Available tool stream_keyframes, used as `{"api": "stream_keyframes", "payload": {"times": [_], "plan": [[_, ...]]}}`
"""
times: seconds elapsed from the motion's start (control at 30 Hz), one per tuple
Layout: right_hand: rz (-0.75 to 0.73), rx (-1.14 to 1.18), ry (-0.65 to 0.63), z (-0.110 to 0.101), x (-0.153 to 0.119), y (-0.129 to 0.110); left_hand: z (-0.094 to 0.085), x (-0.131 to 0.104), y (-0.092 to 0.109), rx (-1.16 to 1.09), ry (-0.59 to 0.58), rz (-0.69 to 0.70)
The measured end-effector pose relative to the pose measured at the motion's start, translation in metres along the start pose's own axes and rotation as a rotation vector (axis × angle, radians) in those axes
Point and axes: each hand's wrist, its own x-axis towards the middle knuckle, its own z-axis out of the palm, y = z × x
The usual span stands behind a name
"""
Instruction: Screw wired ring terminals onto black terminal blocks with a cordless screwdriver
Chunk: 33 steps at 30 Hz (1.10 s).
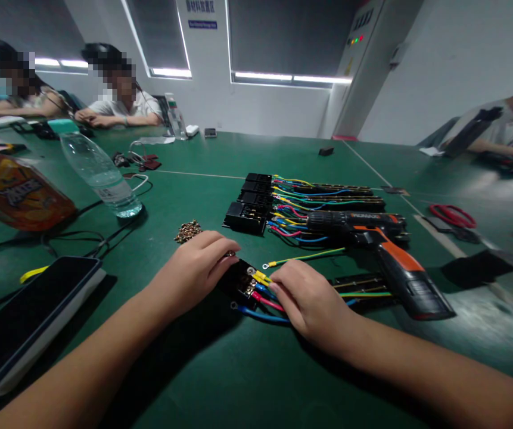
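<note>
My left hand [205, 259] is closed in a pinch at the left end of a black terminal block [238, 285]. A tiny brownish metal piece, seemingly a screw [230, 254], shows at its fingertips. My right hand [312, 298] pinches a yellow wire with a ring terminal [251, 271], whose ring lies over the block. Red and blue wires run from the block under that hand. A loose blue wire [260, 314] lies in front, its ring terminal off the block. Behind my left hand is a pile of small screws [187, 231].
Several wired black blocks [247, 214] lie behind, with an orange-black power screwdriver [385, 250] across their wires. A yellow-green wire [305, 257] lies loose. At left are a water bottle [99, 173], an orange snack bag [19, 196] and a phone-like slab [33, 322]. Other people sit around the table.
</note>
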Motion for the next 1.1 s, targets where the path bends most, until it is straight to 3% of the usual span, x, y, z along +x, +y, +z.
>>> {"api": "stream_keyframes", "payload": {"times": [0.43,0.67,1.1], "plan": [[-0.137,-0.227,0.034,-0.004,-0.003,-0.003,-0.005,0.003,0.011,-0.139,0.03,-0.002],[-0.048,-0.141,0.09,-0.007,-0.003,-0.001,-0.006,0.001,0.014,-0.177,0.074,-0.013],[-0.149,-0.28,0.051,-0.01,-0.001,-0.001,-0.005,0.0,0.017,-0.252,0.09,0.056]]}}
